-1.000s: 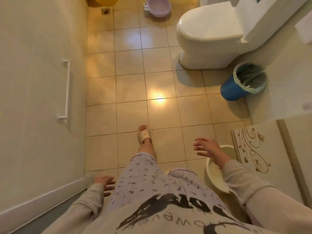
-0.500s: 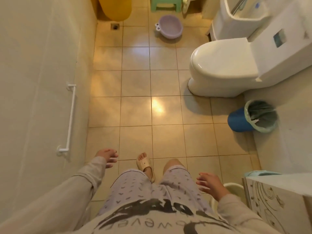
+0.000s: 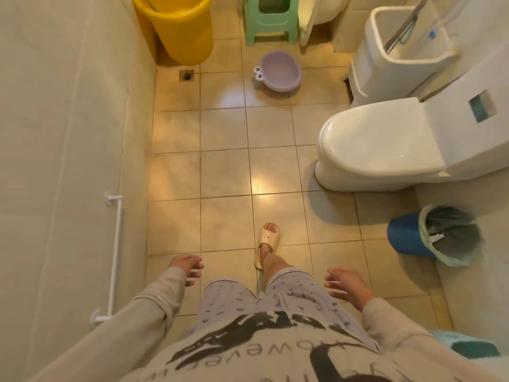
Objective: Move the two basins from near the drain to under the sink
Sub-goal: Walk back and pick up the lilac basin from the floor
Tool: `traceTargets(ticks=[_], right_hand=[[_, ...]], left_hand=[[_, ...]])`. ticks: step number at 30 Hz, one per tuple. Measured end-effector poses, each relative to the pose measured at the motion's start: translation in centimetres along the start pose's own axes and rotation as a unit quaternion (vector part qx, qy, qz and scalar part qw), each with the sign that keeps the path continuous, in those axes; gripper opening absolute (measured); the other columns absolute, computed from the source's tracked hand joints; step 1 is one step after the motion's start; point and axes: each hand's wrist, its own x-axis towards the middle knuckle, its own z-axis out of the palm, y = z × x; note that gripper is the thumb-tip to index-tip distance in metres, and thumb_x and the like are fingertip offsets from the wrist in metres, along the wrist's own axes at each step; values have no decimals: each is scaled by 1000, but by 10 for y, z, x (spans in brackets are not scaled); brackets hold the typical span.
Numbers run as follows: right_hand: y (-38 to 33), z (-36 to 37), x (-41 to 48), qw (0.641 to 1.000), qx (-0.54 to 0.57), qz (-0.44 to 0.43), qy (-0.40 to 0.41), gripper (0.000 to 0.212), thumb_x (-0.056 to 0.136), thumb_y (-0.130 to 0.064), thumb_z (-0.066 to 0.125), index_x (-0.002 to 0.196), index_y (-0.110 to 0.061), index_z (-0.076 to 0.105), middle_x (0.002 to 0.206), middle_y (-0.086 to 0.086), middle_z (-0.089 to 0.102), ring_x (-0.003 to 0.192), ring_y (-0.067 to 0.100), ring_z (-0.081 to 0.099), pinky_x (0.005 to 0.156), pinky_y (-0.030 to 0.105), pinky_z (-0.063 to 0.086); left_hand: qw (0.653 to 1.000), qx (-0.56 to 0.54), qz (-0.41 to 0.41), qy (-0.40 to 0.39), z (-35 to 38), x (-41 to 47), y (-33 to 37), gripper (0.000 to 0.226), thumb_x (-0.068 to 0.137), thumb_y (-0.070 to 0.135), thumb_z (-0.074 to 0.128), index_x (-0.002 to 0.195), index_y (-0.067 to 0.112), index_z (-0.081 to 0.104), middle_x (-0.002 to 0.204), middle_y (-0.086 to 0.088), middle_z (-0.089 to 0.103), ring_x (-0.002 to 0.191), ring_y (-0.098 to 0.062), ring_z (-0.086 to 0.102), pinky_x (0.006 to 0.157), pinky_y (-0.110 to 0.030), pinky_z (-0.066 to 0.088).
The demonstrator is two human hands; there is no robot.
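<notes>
The tiled floor (image 3: 225, 172) filled most of what I saw, running away from me between the pale wall (image 3: 63, 133) on my left and the white toilet (image 3: 385, 144) on my right, its lid shut and its rounded front facing left across the floor. Beyond the toilet stood a white open-topped bin (image 3: 399, 53). At the far end a yellow bucket (image 3: 179, 26) sat against the left wall, with a green stool (image 3: 271, 20) to its right. A blue waste bin (image 3: 432, 238) with a pale liner stood by the right wall, nearer me than the toilet.

The 1 basin I could see, a lilac basin (image 3: 279, 71), rested upright on the floor at the far end, just in front of the green stool and to the right of the floor drain (image 3: 187, 75), with about 1 tile between them. It was oval, its long axis running left to right, and its small end with 2 cartoon eyes pointed left, toward the drain. It was well apart from me.

My right foot in a cream slipper (image 3: 268, 244) was planted ahead, toes pointing up the room. My left hand (image 3: 186, 267) hung over the floor near the wall, fingers loosely spread and holding nothing. My right hand (image 3: 348, 285) hung beside my thigh, fingers apart too, empty.
</notes>
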Motion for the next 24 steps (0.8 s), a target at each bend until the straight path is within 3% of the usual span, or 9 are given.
traceTargets(ticks=[8, 13, 15, 18, 20, 24], right_hand=[[-195, 11, 23, 992, -50, -98, -67, 18, 91, -10, 51, 107, -7, 58, 88, 11, 61, 77, 23, 59, 70, 33, 51], [-279, 22, 39, 989, -29, -123, -81, 13, 90, -9, 52, 100, -10, 59, 85, 9, 62, 73, 22, 61, 71, 34, 51], [-304, 30, 49, 990, -27, -115, -81, 11, 89, -9, 53, 97, -11, 60, 85, 9, 63, 72, 21, 62, 72, 34, 52], [-339, 42, 70, 992, -28, -97, -76, 12, 85, -7, 56, 94, -13, 61, 86, 8, 65, 73, 21, 63, 72, 35, 54], [-363, 50, 82, 994, -25, -80, -66, 14, 85, -7, 56, 96, -12, 61, 86, 9, 64, 72, 20, 62, 69, 33, 53], [-400, 58, 93, 999, -2, -38, -36, 12, 87, -10, 55, 98, -10, 60, 86, 11, 62, 70, 21, 59, 59, 29, 48]], left_hand=[[996, -29, -78, 27, -4, 35, 66, 13, 90, 16, 49, 96, 8, 57, 84, -9, 59, 58, -19, 47, 55, -26, 37], [992, -40, -119, 2, -14, 64, 130, 23, 92, 20, 48, 73, 9, 51, 62, -6, 46, 51, -20, 39, 52, -23, 31], [993, -40, -114, 0, -18, 77, 164, 17, 92, 19, 47, 81, 6, 51, 64, -9, 48, 51, -20, 39, 54, -23, 32], [996, -34, -81, 32, -24, 99, 224, 14, 90, 17, 51, 99, 7, 56, 91, -10, 61, 63, -20, 52, 70, -30, 41], [997, -28, -69, 34, -31, 114, 271, 17, 90, 16, 51, 104, 8, 57, 98, -10, 61, 73, -23, 56, 74, -32, 43], [999, -9, -30, 22, -52, 134, 375, 11, 91, 12, 49, 101, 10, 55, 92, -10, 61, 62, -18, 53, 60, -25, 40]])
